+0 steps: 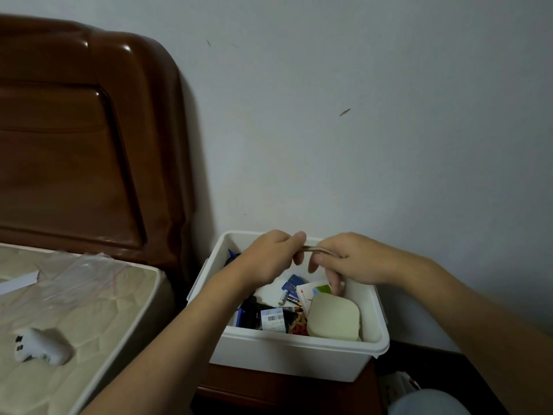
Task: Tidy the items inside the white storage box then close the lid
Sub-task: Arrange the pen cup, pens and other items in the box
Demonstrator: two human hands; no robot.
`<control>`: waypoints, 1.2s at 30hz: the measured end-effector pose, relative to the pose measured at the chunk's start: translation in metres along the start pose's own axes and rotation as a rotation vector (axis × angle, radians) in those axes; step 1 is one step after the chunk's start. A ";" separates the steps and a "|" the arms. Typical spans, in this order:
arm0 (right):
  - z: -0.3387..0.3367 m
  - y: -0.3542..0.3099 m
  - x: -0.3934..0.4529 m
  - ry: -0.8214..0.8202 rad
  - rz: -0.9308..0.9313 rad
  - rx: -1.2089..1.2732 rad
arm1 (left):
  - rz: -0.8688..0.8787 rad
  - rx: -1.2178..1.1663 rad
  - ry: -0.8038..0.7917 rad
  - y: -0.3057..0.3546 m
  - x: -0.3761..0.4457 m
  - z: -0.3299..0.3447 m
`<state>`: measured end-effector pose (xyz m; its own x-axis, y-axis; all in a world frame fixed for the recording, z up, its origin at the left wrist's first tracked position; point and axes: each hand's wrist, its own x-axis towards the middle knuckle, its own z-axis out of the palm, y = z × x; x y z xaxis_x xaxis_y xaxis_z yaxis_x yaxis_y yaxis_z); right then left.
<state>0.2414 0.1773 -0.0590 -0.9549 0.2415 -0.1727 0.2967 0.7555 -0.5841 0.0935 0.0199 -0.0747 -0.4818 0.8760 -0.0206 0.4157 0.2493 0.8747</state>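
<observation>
The open white plastic storage box (pixel 287 351) sits in the lower middle of the frame on a dark reddish wooden bedside cabinet (pixel 269 390), close against the pale wall; no lid shows anywhere in view. Above its far rim my left hand (pixel 269 259) and my right hand (pixel 350 259) each pinch one end of a thin pale strip or cord (pixel 317 250), fingers curled round it; it is too slim and blurred for me to name. Below, inside the box, lie a pale green rounded-square case (pixel 333 320) at the near right corner, two small batteries (pixel 288 298) near the middle, a blue card (pixel 291 283) behind them, and a dark packet with a barcode label (pixel 272 320) near the front; all sit loosely heaped. To the lower left a small white plug adapter (pixel 39 348) lies on the quilted beige mattress (pixel 89 310).

What worries me: if one pinch slackens, the strip could spring free and tangle among the clutter; pushed down carelessly, it might ride up over the case and stop the lid seating.
</observation>
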 end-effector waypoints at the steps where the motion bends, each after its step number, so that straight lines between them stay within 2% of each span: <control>1: 0.001 0.000 0.000 0.022 0.023 0.032 | -0.032 -0.026 0.020 -0.002 0.000 -0.001; 4: 0.001 -0.005 -0.001 0.074 0.047 0.086 | -0.143 -0.155 0.045 -0.010 -0.001 -0.001; 6: 0.003 -0.010 -0.002 0.116 0.029 0.169 | -0.241 -0.436 0.063 -0.009 -0.003 0.003; 8: 0.009 -0.017 -0.001 0.226 0.000 0.201 | -0.290 -0.658 0.120 -0.002 -0.003 0.006; 10: 0.018 -0.020 0.004 0.387 -0.016 0.085 | -0.273 -0.712 0.178 0.002 -0.001 0.010; 12: 0.027 -0.023 0.010 0.477 -0.016 -0.014 | -0.264 -0.733 0.204 0.003 0.000 0.012; 15: 0.040 -0.025 0.018 0.424 -0.028 -0.025 | -0.259 -0.783 0.169 0.003 0.001 0.012; 19: 0.061 -0.030 0.024 0.310 0.012 0.345 | -0.226 -0.769 0.120 -0.001 0.003 0.011; 21: 0.069 -0.034 0.027 0.302 0.019 0.520 | -0.238 -0.779 0.145 -0.003 0.004 0.011; 25: 0.078 -0.042 0.030 0.203 0.017 0.751 | -0.283 -0.698 0.110 -0.008 0.000 0.006; 29: 0.087 -0.044 0.034 0.110 0.009 0.838 | -0.267 -0.468 0.105 -0.010 -0.006 -0.003; 33: 0.092 -0.038 0.045 0.344 0.042 0.554 | -0.192 -0.417 0.190 -0.023 -0.007 -0.010; 36: 0.093 -0.036 0.053 0.433 0.075 0.673 | -0.144 -0.391 0.220 -0.040 -0.006 -0.011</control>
<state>0.1790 0.1062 -0.1207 -0.8030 0.5958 0.0120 0.1577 0.2319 -0.9599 0.0718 0.0001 -0.1042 -0.6831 0.7249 -0.0892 0.0313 0.1511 0.9880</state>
